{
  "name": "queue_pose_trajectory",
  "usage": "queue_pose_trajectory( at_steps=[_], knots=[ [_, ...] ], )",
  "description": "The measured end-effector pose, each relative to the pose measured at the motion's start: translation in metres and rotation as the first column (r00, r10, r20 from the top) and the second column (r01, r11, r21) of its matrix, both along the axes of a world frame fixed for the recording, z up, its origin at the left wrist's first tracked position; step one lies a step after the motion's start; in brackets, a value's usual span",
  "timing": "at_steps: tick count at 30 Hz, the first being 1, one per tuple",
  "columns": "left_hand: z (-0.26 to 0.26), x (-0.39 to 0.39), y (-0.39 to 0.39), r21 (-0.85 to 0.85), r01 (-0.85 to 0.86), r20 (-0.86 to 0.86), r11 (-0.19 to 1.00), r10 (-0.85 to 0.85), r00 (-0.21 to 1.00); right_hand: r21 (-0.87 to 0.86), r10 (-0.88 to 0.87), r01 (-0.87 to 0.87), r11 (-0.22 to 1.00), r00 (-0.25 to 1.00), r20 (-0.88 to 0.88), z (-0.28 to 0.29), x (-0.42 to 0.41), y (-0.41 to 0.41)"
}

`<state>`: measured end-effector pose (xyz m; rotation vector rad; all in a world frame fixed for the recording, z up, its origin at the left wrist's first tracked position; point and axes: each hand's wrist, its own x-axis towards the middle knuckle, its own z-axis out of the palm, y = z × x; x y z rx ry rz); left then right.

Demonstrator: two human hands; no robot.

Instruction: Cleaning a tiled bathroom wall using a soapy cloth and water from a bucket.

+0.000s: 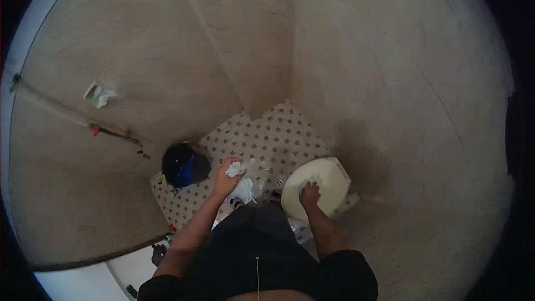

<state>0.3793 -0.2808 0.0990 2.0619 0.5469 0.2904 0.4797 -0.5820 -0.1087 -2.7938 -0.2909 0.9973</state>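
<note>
My left hand (228, 177) is closed on a crumpled white tissue or cloth (235, 169). Just below it, near my feet, lies another white crumpled piece (243, 192). My right hand (310, 194) rests on a cream-coloured toilet lid (334, 175), with a small greyish thing partly hidden at its fingers; whether the hand grips it I cannot tell. To the left of my left hand stands a round bin with a black and blue lining (186, 165).
The floor (267, 133) has small dark diamond patterns and meets beige walls at a corner. On the left wall are a holder with white paper (100, 95) and a pipe with a red part (96, 131). A white surface (133, 263) lies at the lower left.
</note>
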Motion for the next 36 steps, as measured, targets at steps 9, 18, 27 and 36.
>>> queue_pose_trajectory(
  at_steps=[9, 18, 27, 36],
  knots=[
    [-0.047, 0.052, -0.071, -0.31, -0.549, 0.119, 0.776, 0.604, 0.788, 0.877, 0.253, 0.065, 0.477, 0.945, -0.208, 0.009, 0.08, 0.074],
    [-0.068, 0.03, -0.048, -0.447, -0.552, 0.102, 0.704, 0.653, 0.751, 0.866, 0.596, 0.414, 0.28, 0.633, -0.495, 0.167, 0.039, 0.182],
    [-0.014, -0.148, 0.098, -0.52, -0.643, 0.351, 0.562, 0.827, 0.439, 0.92, 0.631, -0.03, 0.391, 0.737, -0.244, 0.198, -0.117, 0.403],
    [0.089, -0.331, 0.176, -0.567, -0.702, 0.33, 0.431, 0.9, 0.287, 0.993, 0.925, -0.054, 0.106, 0.371, -0.079, 0.233, -0.324, 0.575]
  ],
)
